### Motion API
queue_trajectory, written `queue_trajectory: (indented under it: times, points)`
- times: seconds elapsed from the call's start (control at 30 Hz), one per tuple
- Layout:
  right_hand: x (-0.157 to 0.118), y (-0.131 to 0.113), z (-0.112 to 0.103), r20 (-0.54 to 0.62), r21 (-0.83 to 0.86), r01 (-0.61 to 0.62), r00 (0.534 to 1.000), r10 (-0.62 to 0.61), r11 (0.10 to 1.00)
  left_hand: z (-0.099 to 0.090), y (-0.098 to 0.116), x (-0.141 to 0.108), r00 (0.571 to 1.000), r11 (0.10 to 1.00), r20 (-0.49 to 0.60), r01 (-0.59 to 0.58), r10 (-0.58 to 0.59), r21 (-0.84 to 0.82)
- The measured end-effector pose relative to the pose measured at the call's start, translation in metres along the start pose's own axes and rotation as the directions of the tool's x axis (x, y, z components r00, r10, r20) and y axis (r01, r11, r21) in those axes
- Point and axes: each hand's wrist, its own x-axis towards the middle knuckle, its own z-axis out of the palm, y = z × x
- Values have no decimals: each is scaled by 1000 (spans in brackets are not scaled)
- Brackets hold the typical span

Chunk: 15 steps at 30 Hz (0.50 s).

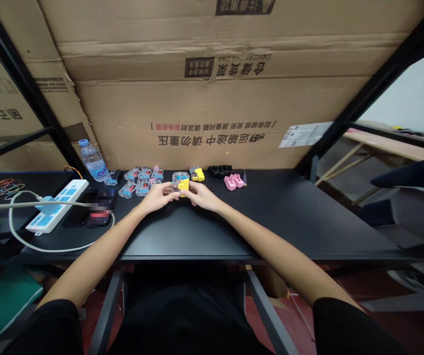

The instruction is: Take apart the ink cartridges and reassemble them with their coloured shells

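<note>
Between both hands, just above the front middle of the black table [193, 231], is a small yellow and clear plastic piece [184, 185]; its exact kind is too small to make out. My left hand [159, 196] pinches its clear left side with thumb and fingers. At the yellow right side, my right hand [205, 197] closes its fingertips on it. Right behind the hands lies a clear piece with blue parts [180, 176]. Another yellow and clear piece [197, 173] rests a little farther right. To the left sit several clear pieces with blue and red insides [142, 187].
Pink moulded holders [234, 182] and a black ridged row [220, 171] lie at the back right, near a small screwdriver-like tool [245, 178]. Leftward stand a water bottle [94, 161] and a white power strip [57, 207] with cables. A cardboard wall [182, 103] closes off the back.
</note>
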Motion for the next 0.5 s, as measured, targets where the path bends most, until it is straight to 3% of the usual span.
queue_trajectory:
  times: [0.17,0.23,0.4,0.5]
  points:
    - [2,-5,-21,-113,20,11,994,-9,1000,-15,7,3,979,999,-200,-27,20,-35]
    - [2,-4,-28,-145,50,6,989,2,999,-19,8,2,972,998,-235,-43,33,-39]
    - [2,-3,-19,-23,74,4,1000,-3,997,-3,10,-2,997,1000,-75,3,-3,-4]
    - [1,-1,-17,45,43,17,999,-19,999,1,11,-4,999,998,-32,-7,10,68]
